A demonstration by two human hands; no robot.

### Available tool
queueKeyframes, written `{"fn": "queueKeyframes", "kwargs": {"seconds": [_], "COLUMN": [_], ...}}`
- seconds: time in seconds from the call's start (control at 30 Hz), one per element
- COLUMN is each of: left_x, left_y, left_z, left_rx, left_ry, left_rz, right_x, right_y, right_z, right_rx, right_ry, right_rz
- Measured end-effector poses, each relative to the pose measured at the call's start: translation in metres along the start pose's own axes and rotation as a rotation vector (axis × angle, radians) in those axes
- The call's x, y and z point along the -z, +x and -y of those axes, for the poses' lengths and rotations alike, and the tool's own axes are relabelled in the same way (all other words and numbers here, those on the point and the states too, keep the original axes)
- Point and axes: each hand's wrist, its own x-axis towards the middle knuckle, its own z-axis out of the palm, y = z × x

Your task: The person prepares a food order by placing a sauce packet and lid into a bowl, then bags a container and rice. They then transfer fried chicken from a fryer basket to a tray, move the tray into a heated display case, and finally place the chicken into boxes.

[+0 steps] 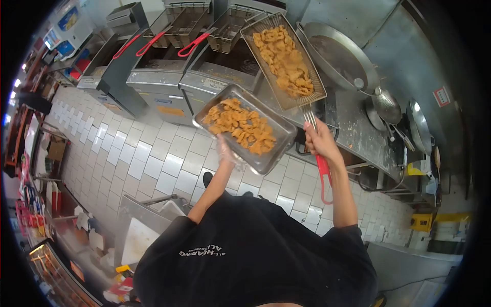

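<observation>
My left hand (228, 152), in a clear glove, holds the near edge of a metal tray (262, 165) with fried pieces (240, 125) spread over its middle. Closed round the handle of a fryer basket is my right hand (319, 138); the handle's red grip (324, 176) hangs below it. The wire basket (318, 87) is full of golden fried pieces (284, 59) and extends up and away from the hand, beyond the tray's upper right side. Basket and tray are held close together, the basket over the fryer's counter edge.
Fryers (156, 82) with more baskets (188, 28) and red handles (193, 45) line the far side. A large wok (342, 53) and a strainer (387, 105) lie on the right. A white cutting board (138, 240) is at lower left, above the tiled floor (148, 158).
</observation>
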Motion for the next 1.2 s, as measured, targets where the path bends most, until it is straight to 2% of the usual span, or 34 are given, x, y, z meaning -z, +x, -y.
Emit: {"fn": "queueKeyframes", "kwargs": {"seconds": [0.13, 0.23, 0.27, 0.33, 0.4, 0.47, 0.5, 0.57, 0.63, 0.7, 0.73, 0.77, 0.83, 0.87, 0.97, 1.0, 1.07, 1.13, 1.2], "left_x": [-0.036, -0.069, -0.073, -0.091, -0.108, -0.116, -0.111, -0.116, -0.119, -0.127, -0.141, -0.132, -0.123, -0.115, -0.124, -0.130, -0.124, -0.142, -0.141], "left_y": [0.025, 0.013, 0.020, 0.012, 0.004, 0.000, 0.003, 0.016, 0.003, 0.015, -0.017, -0.013, 0.027, 0.045, 0.030, 0.022, 0.025, 0.031, 0.027], "left_z": [0.019, 0.004, 0.006, 0.002, -0.009, -0.015, -0.011, -0.006, -0.012, -0.011, -0.036, -0.030, -0.023, -0.018, -0.030, -0.034, -0.028, -0.039, -0.035], "left_rx": [-0.014, 0.056, 0.044, 0.020, 0.004, 0.026, 0.031, 0.033, 0.033, 0.007, 0.035, 0.042, -0.029, 0.006, -0.040, -0.039, -0.035, -0.051, -0.010], "left_ry": [0.016, 0.064, 0.063, 0.015, -0.032, 0.186, 0.193, -0.013, -0.011, -0.110, -0.019, -0.021, 0.095, 0.114, 0.196, 0.062, 0.096, 0.116, 0.129], "left_rz": [0.073, 0.053, 0.064, 0.082, 0.097, -0.055, -0.054, 0.129, 0.152, 0.137, 0.149, 0.138, 0.081, 0.098, 0.035, 0.088, 0.059, 0.056, -0.036], "right_x": [-0.002, -0.012, -0.012, -0.013, -0.010, -0.007, -0.007, -0.005, -0.012, -0.018, -0.015, -0.017, -0.018, -0.021, -0.027, -0.026, -0.031, -0.028, -0.029], "right_y": [-0.013, -0.014, -0.020, -0.027, -0.030, -0.038, -0.041, -0.031, -0.030, -0.020, -0.020, -0.025, -0.017, -0.015, -0.020, -0.016, -0.021, -0.011, -0.018], "right_z": [-0.034, -0.062, -0.067, -0.068, -0.068, -0.070, -0.069, -0.063, -0.075, -0.082, -0.084, -0.086, -0.082, -0.081, -0.066, -0.060, -0.059, -0.062, -0.068], "right_rx": [0.113, 0.399, 0.401, 0.237, 0.221, 0.188, 0.167, 0.167, 0.190, 0.192, 0.185, 0.177, 0.206, 0.208, 0.158, 0.162, 0.174, 0.205, 0.206], "right_ry": [-0.265, -0.574, -0.575, -0.731, -0.798, -0.868, -0.916, -0.977, -0.959, -0.952, -0.956, -0.958, -0.940, -0.957, -0.951, -0.951, -1.018, -1.037, -1.062], "right_rz": [-0.076, -0.207, -0.214, -0.198, -0.195, -0.178, -0.169, -0.174, -0.157, -0.186, -0.192, -0.182, -0.243, -0.255, -0.251, -0.259, -0.257, -0.287, -0.285]}}
